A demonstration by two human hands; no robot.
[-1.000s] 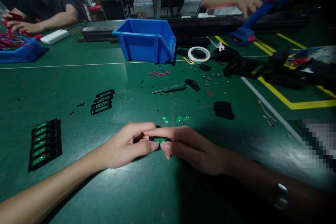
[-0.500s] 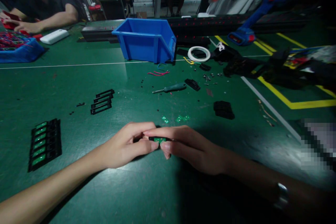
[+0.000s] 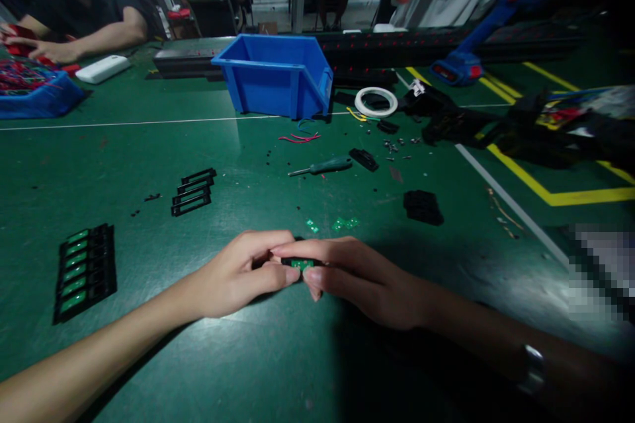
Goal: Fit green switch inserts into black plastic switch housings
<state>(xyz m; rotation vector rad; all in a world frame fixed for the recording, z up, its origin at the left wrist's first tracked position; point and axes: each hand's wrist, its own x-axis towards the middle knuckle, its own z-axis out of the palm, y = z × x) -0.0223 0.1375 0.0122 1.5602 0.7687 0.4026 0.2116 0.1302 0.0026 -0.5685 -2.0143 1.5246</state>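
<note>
Between my two hands is a small black plastic housing with a green circuit board (image 3: 302, 265) in it. My left hand (image 3: 248, 272) is closed round its left end, thumb on the near edge. From the other side my right hand (image 3: 354, 271) pinches it, forefinger across the top and thumb against the board. The fingers hide most of the housing. Just beyond them lie several small green circuit boards (image 3: 344, 223). At the left, a row of black housings with green boards (image 3: 84, 273) rests on the table, and several black rectangular frames (image 3: 193, 192) lie behind it.
A green-handled screwdriver (image 3: 330, 166), red wires (image 3: 300, 138) and loose screws (image 3: 391, 145) lie mid-table. Beyond them stand a blue bin (image 3: 278, 82) and a white ring-shaped roll (image 3: 376, 102). Black parts (image 3: 423, 207) lie right; a blue cordless drill (image 3: 461, 66) stands farther back. A co-worker's hand (image 3: 54, 51) is far left.
My hands and the housing keep almost the same place and grip. The co-worker's red object at the far left and the person at the back right have shifted slightly.
</note>
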